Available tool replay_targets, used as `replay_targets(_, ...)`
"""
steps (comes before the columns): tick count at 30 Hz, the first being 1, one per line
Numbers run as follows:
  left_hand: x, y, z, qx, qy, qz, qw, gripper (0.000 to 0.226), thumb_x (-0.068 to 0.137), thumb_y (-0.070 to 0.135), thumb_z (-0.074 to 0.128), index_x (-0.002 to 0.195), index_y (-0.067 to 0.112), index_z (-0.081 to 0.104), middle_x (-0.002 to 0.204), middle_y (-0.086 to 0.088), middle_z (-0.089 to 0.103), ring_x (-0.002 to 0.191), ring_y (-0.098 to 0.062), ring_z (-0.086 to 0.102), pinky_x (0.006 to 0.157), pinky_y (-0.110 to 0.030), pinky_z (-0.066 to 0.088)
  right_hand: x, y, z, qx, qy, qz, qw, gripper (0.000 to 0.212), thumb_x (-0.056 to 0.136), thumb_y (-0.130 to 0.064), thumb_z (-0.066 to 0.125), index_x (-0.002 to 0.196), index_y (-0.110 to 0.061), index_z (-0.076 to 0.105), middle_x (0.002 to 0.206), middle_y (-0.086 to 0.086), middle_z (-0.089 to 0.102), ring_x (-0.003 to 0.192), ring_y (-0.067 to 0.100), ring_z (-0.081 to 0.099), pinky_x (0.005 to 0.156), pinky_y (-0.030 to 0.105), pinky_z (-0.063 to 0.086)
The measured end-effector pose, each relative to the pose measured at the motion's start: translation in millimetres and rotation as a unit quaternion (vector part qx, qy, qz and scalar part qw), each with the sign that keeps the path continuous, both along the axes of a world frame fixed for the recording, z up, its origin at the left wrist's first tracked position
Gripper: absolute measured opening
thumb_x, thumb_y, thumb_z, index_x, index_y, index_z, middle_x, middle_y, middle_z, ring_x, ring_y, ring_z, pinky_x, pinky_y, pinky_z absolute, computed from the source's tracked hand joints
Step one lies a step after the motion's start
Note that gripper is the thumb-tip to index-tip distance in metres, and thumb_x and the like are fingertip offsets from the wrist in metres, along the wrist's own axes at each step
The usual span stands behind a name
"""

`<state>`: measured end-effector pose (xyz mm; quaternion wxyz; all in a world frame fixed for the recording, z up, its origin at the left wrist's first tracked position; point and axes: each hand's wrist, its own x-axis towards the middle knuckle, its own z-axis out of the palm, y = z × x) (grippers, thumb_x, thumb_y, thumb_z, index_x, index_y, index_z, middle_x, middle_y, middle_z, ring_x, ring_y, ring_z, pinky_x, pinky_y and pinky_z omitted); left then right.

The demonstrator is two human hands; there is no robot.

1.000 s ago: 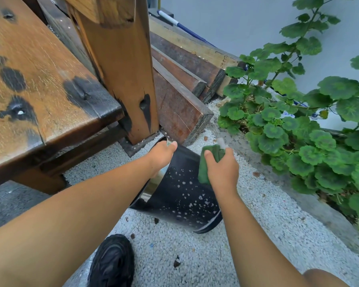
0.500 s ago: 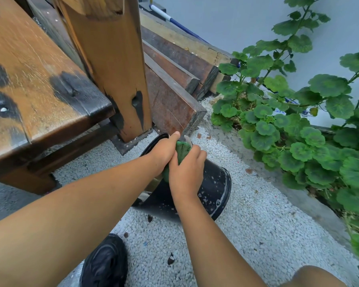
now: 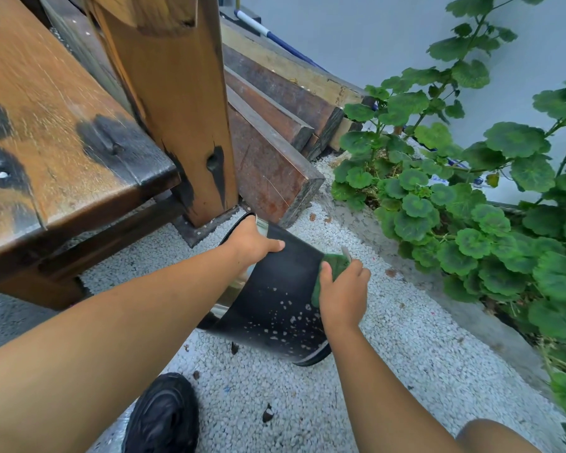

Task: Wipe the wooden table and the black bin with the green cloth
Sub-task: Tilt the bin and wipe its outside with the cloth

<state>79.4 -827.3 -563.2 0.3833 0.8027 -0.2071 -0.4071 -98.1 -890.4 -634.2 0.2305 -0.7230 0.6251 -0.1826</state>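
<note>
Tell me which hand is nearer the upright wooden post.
Left. The left hand grips the rim of the black bin just below the wooden post; the right hand holds the green cloth against the bin's side, farther right.

Both bare arms reach forward and down, the left one coming in from the lower left. The left grip [image 3: 252, 245] hooks over the rim of the black bin [image 3: 275, 289], thumb lying along the outside. The right grip [image 3: 342, 295], fingers curled, clutches the green cloth [image 3: 335, 264] against the bin's side.
</note>
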Motion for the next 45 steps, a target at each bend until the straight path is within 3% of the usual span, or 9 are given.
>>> replay_targets(11, -12, -3, 7, -0.024, -0.004, 0.011, 1.0, 0.064, 0.105, 0.046, 0.032, 0.155, 0.007, 0.025, 0.161, -0.006, 0.027, 0.147, -0.027, 0.027, 0.116, -0.041, 0.022, -27, -20, -11, 0.022, 0.064, -0.004, 0.998, 0.045, 0.1, -0.045, 0.05, 0.121, -0.005, 0.047, 0.115, 0.012, 0.05, 0.085, 0.029, 0.06, 0.057, 0.035, 0.043)
replay_targets(16, -4, 29, 3, -0.027, 0.072, -0.095, 0.992, 0.022, 0.099, 0.031, 0.058, 0.117, 0.019, 0.059, 0.116, 0.01, 0.064, 0.103, -0.008, 0.059, 0.092, -0.033, 0.04, -27, -23, -6, 0.013, 0.078, 0.019, 0.997, 0.037, 0.102, -0.041, 0.049, 0.117, -0.007, 0.047, 0.114, 0.011, 0.049, 0.077, 0.024, 0.052, 0.057, 0.035, 0.042)
replay_targets(21, -2, 38, -2, -0.047, -0.033, -0.014, 0.998, 0.024, 0.101, 0.031, 0.052, 0.088, 0.011, 0.052, 0.087, -0.002, 0.054, 0.087, -0.022, 0.05, 0.072, -0.033, 0.038, -17, -21, 19, 0.009, 0.032, 0.036, 0.999, 0.031, 0.103, -0.039, 0.049, 0.112, -0.01, 0.047, 0.115, 0.008, 0.049, 0.078, 0.022, 0.05, 0.063, 0.036, 0.041)
replay_targets(27, -4, 36, -5, 0.013, -0.01, 0.087, 0.996, 0.033, 0.105, 0.03, 0.044, 0.077, 0.015, 0.037, 0.076, 0.005, 0.029, 0.068, -0.013, 0.033, 0.063, -0.03, 0.029, 23, 12, 68, 0.036, -0.12, 0.116, 0.985, 0.027, 0.102, -0.038, 0.051, 0.116, -0.015, 0.05, 0.115, -0.003, 0.047, 0.084, 0.012, 0.052, 0.058, 0.019, 0.036)
replay_targets(32, -17, 24, 2, -0.042, 0.057, 0.129, 0.989, 0.044, 0.106, 0.037, 0.035, 0.087, 0.005, 0.059, 0.085, -0.011, 0.058, 0.08, -0.023, 0.053, 0.074, -0.034, 0.042, 61, 52, 69, 0.07, -0.105, 0.17, 0.977, 0.03, 0.101, -0.042, 0.05, 0.116, -0.016, 0.049, 0.116, 0.001, 0.049, 0.095, 0.021, 0.058, 0.075, 0.037, 0.051)
replay_targets(36, -21, 17, -1, -0.064, 0.189, 0.134, 0.971, 0.056, 0.098, 0.058, 0.036, 0.091, 0.006, 0.057, 0.094, -0.015, 0.056, 0.087, -0.026, 0.055, 0.084, -0.04, 0.046, 66, 67, 54, 0.034, -0.059, 0.146, 0.987, 0.035, 0.101, -0.045, 0.047, 0.118, -0.015, 0.044, 0.117, 0.003, 0.048, 0.094, 0.025, 0.058, 0.064, 0.035, 0.041)
replay_targets(39, -16, 20, -6, -0.051, 0.185, 0.133, 0.972, 0.087, 0.082, 0.072, 0.049, 0.129, 0.0, 0.053, 0.129, -0.01, 0.06, 0.11, -0.027, 0.061, 0.098, -0.041, 0.049, 65, 66, 46, 0.006, -0.037, 0.154, 0.987, 0.04, 0.097, -0.047, 0.052, 0.119, -0.015, 0.043, 0.116, 0.003, 0.048, 0.095, 0.024, 0.058, 0.061, 0.035, 0.042)
replay_targets(42, -19, 20, -2, -0.055, 0.121, 0.143, 0.981, 0.078, 0.095, 0.051, 0.054, 0.149, 0.001, 0.029, 0.128, -0.002, 0.05, 0.112, -0.022, 0.055, 0.091, -0.034, 0.044, 63, 61, 38, -0.009, -0.01, 0.166, 0.986, 0.043, 0.095, -0.05, 0.053, 0.119, -0.016, 0.044, 0.116, 0.004, 0.047, 0.096, 0.025, 0.058, 0.06, 0.035, 0.04)
replay_targets(45, -15, 20, -11, -0.046, 0.074, 0.122, 0.989, 0.062, 0.096, 0.033, 0.062, 0.142, 0.002, 0.035, 0.122, -0.002, 0.051, 0.115, -0.024, 0.051, 0.085, -0.031, 0.04, 55, 52, 27, -0.011, 0.002, 0.148, 0.989, 0.045, 0.096, -0.053, 0.052, 0.119, -0.015, 0.045, 0.116, 0.004, 0.048, 0.096, 0.024, 0.058, 0.059, 0.034, 0.04)
